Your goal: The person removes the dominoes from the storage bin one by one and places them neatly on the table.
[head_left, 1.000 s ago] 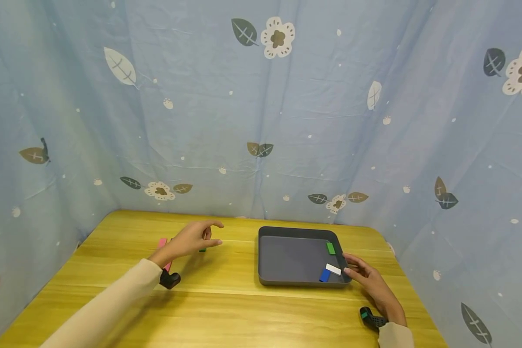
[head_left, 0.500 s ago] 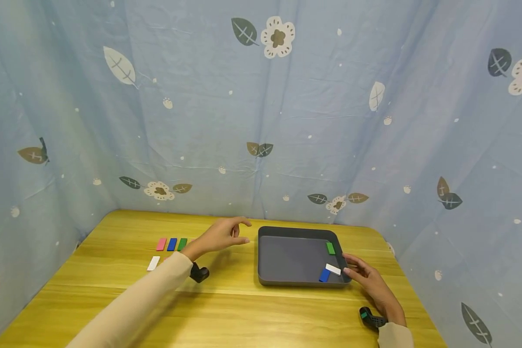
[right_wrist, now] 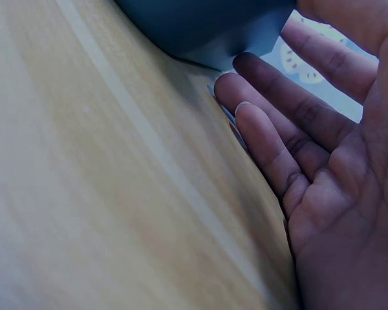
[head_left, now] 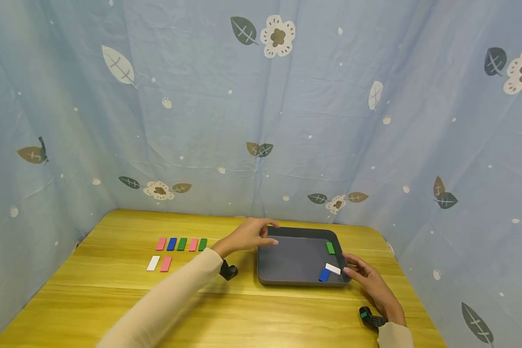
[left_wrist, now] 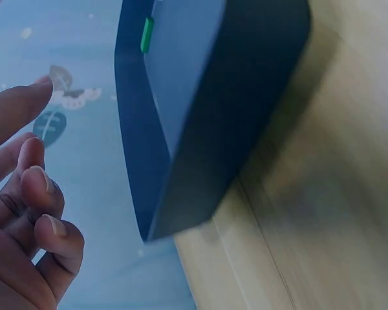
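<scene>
My left hand [head_left: 249, 236] hovers over the left wall of a dark grey tray [head_left: 282, 283]. Its thumb and index finger stand apart with nothing visible between them. In the left wrist view the fingers of this hand [left_wrist: 27, 213] are loosely bent beside the tray [left_wrist: 200, 135]. At the tray's right wall, my right hand [head_left: 371, 285] touches the rim with thumb and index finger. The right wrist view shows this hand's fingers [right_wrist: 271, 145] fairly straight against the tray's outside [right_wrist: 213, 29]. Inside the tray lie a green block [head_left: 330, 248], a white block [head_left: 333, 269] and a blue block [head_left: 324, 275].
On the wooden table [head_left: 261, 319], left of the tray, several flat blocks lie in two rows. The back row includes a blue block [head_left: 171, 244]; the front row has a white block [head_left: 153, 263] and a pink block [head_left: 166, 264]. A floral curtain [head_left: 209, 121] surrounds the table.
My left hand has moved right from above the loose blocks to the tray's left wall, uncovering the block rows. The right hand and the tray have stayed in place.
</scene>
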`<state>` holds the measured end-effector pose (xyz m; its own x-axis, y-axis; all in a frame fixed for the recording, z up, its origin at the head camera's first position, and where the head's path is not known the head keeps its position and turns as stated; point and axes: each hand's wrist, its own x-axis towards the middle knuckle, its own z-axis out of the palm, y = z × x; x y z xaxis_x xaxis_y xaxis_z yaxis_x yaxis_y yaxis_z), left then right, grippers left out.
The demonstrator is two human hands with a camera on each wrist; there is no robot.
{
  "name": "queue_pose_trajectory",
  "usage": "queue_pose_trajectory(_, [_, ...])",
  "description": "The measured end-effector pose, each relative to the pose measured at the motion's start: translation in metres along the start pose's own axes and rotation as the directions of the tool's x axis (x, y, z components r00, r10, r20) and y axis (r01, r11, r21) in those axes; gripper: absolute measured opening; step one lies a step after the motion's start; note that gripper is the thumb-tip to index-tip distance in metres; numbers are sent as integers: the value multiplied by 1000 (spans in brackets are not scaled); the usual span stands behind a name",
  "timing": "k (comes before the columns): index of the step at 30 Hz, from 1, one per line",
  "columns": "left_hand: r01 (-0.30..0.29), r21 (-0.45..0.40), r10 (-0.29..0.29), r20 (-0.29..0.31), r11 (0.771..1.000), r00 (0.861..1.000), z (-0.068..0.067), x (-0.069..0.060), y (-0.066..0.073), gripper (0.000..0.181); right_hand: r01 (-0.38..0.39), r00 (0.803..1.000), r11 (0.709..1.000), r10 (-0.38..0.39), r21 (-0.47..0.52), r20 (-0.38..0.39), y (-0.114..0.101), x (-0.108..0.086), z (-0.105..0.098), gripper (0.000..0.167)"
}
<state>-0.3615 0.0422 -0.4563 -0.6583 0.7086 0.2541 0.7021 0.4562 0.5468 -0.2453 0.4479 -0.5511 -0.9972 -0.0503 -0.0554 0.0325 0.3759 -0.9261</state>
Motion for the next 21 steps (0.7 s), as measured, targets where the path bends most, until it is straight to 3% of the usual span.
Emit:
queue_pose_trajectory(10, [-60, -11, 61, 43, 998, 997, 30, 29, 25, 44, 5, 1000, 1000, -6, -11, -8, 0, -1, 0, 58])
queue_pose_trajectory(16, [-50, -69, 57, 93, 996, 994, 49, 41, 38, 44, 3, 1000, 1000, -3, -8, -15, 0, 0, 0, 57])
queue_pose_trajectory(21, [-53, -66, 60, 122, 996, 991, 68, 52, 45, 46, -5, 1000, 1000, 5, -7, -22, 0, 2, 1, 58])
